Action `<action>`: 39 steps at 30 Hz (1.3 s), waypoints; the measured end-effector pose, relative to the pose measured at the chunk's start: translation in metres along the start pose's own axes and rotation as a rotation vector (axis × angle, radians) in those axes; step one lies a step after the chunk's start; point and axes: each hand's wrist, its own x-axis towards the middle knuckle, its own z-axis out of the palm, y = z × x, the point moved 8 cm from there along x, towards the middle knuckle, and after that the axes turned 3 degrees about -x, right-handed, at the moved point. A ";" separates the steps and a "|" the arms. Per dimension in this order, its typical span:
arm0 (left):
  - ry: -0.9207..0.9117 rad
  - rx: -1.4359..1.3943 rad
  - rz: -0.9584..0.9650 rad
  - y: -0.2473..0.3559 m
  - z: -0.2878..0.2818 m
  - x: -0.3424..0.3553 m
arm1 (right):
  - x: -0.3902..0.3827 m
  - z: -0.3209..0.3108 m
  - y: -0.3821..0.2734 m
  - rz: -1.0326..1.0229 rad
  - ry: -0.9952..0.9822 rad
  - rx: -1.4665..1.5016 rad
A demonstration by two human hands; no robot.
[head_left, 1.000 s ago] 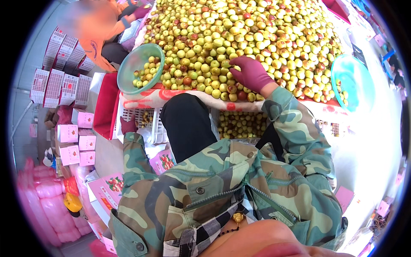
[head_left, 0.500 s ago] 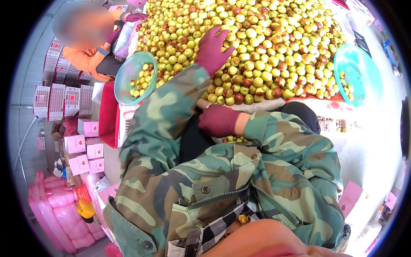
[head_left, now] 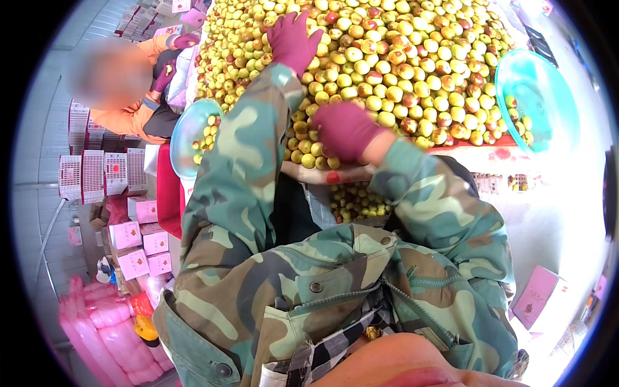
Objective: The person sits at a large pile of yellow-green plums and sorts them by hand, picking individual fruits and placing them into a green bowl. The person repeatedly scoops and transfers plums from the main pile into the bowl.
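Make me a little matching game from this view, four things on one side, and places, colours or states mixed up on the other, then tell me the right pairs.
Column one:
1. Left hand
2. Right hand
3. Co-worker's sleeve
4. Stacked bundles

Column two:
A. Orange
B. At the near edge of the fruit pile
C. Pink, at the lower left of the view
D. Fingers spread, farther up the pile

Right pairs: 1-D, 2-B, 3-A, 4-C.

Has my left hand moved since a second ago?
Yes. Judged against the left bowl, your left hand has gone from the near side to farther away and rightward, up onto the fruit.
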 end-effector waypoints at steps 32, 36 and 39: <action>-0.185 -1.819 -0.907 0.044 -0.004 -0.151 | 0.008 -0.115 0.240 0.107 0.622 -0.530; -0.169 -1.903 -1.125 0.038 0.004 -0.153 | 0.002 -0.113 0.293 0.547 0.494 -0.319; -0.188 -1.911 -1.099 0.039 0.005 -0.156 | 0.015 -0.105 0.260 0.412 0.447 -0.154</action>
